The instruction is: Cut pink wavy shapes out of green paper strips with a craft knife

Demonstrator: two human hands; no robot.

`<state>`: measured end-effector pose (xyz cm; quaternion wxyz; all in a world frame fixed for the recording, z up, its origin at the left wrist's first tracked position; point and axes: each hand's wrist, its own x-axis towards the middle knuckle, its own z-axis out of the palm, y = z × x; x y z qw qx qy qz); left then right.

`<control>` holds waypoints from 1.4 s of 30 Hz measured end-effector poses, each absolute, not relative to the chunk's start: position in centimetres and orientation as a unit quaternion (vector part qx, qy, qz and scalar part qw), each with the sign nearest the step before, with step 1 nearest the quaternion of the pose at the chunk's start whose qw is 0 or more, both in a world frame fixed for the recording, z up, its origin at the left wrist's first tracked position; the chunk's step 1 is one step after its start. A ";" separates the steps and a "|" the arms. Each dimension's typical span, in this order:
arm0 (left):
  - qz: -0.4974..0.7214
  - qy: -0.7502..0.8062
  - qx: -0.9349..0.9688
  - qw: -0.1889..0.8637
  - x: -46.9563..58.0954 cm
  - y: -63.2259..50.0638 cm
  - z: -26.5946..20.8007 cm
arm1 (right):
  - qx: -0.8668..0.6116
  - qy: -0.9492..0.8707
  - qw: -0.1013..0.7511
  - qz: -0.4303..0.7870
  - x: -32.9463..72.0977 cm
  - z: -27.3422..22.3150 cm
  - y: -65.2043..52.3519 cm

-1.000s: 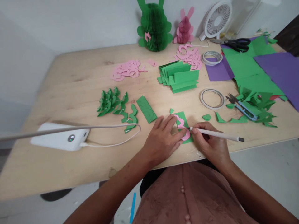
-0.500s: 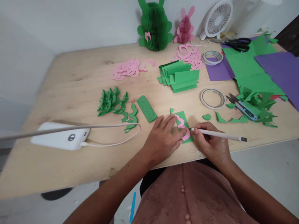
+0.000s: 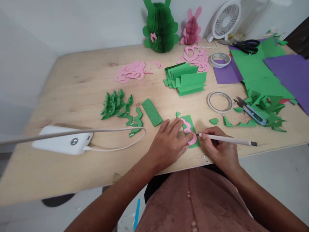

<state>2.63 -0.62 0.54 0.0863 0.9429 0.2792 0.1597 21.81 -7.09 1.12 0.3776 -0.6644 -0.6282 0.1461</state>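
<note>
My left hand (image 3: 166, 141) lies flat with its fingers spread, pressing a wavy pink paper cutout (image 3: 193, 138) onto a small green paper rectangle (image 3: 190, 119) near the table's front edge. My fingers cover part of the cutout. In my right hand (image 3: 220, 149) a slim white pen (image 3: 229, 139) with a dark end is pinched, its tip at the right edge of the green rectangle beside the cutout. A second green paper strip (image 3: 152, 112) with curved lines drawn on it rests beyond my left hand.
Stapled green wavy pieces (image 3: 116, 103) lie left, near a white power bank (image 3: 64, 140) with its cable. Folded green strips (image 3: 185, 79) and pink cutouts (image 3: 131, 71) lie farther back. Tape rolls (image 3: 220, 111), blue-handled snips (image 3: 253, 112), green scraps and black scissors (image 3: 246, 45) are at right.
The pen and my right hand have shifted very slightly right and down along the green rectangle's edge. My left hand keeps its place on the pink cutout.
</note>
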 end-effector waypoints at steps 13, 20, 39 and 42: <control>0.159 0.283 0.942 0.091 2.6 -0.6 0.6 | -0.659 -0.639 0.377 0.122 21.8 1.2 -7.1; 0.162 0.283 0.941 0.091 2.7 -0.6 0.5 | -0.667 -0.607 0.409 0.138 21.7 1.6 -7.9; 0.153 0.272 0.947 0.071 2.5 -0.5 0.6 | -0.571 -0.742 0.351 0.023 21.3 0.5 -9.2; 0.138 0.259 0.953 0.070 2.4 -0.3 0.8 | -0.589 -0.733 0.338 0.037 21.3 0.6 -9.3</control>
